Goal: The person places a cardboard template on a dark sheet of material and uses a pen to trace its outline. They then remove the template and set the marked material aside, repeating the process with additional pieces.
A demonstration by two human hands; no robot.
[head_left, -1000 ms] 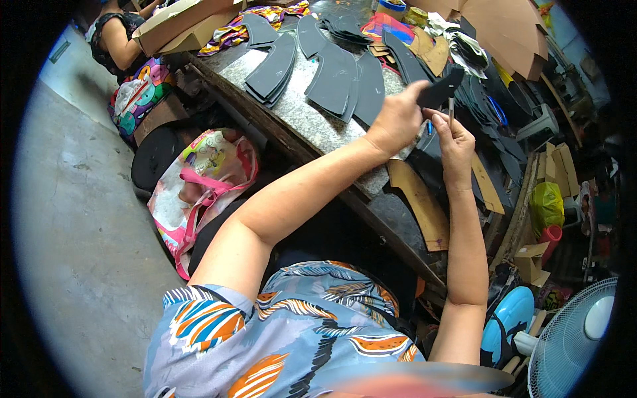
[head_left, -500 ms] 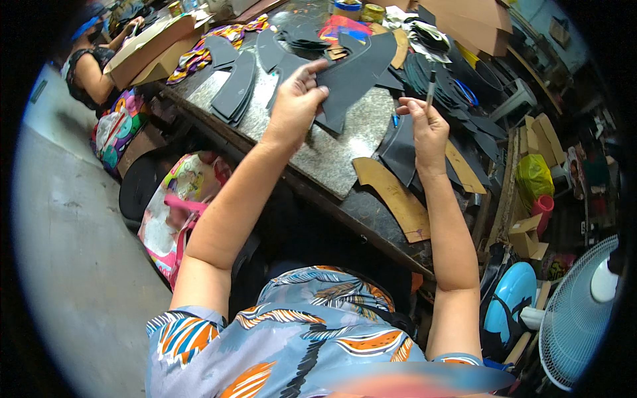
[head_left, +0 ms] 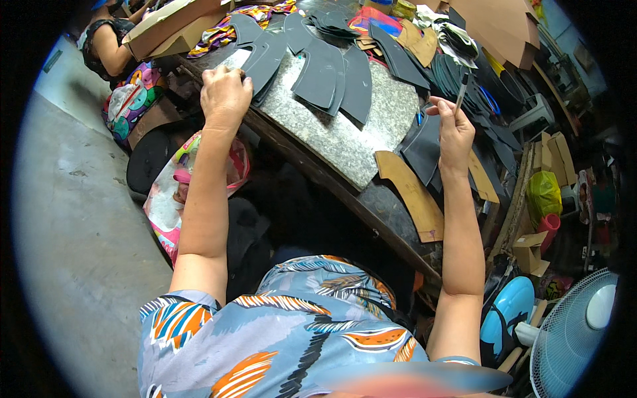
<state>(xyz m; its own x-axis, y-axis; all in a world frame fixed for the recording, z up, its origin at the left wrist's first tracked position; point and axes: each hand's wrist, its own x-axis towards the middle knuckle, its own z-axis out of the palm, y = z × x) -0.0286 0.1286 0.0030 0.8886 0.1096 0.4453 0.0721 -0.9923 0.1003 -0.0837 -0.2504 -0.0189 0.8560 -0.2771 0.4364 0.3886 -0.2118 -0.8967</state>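
Observation:
My left hand [head_left: 225,98] is at the left edge of the worktable, beside the near end of a stack of dark grey curved sheet pieces [head_left: 267,61]. Its fingers are curled with the thumb close to them; what they grip, if anything, is hidden. My right hand [head_left: 455,138] is raised over the table's right part, closed around a slim pen [head_left: 461,94] that points upward. Between the hands, more dark curved pieces [head_left: 320,76] lie overlapping on a speckled grey slab [head_left: 338,146]. A tan curved template [head_left: 410,196] lies by the table's front edge.
Behind are piled dark pieces [head_left: 448,76], a large cardboard sheet [head_left: 494,30] and patterned cloth [head_left: 249,23]. An open carton [head_left: 174,30] stands at the far left, near another person [head_left: 109,46]. A white fan [head_left: 574,338] is at lower right.
My left hand has moved left, away from the large dark piece it held, to the stack at the table's left edge. My right hand keeps the pen. The view has shifted slightly.

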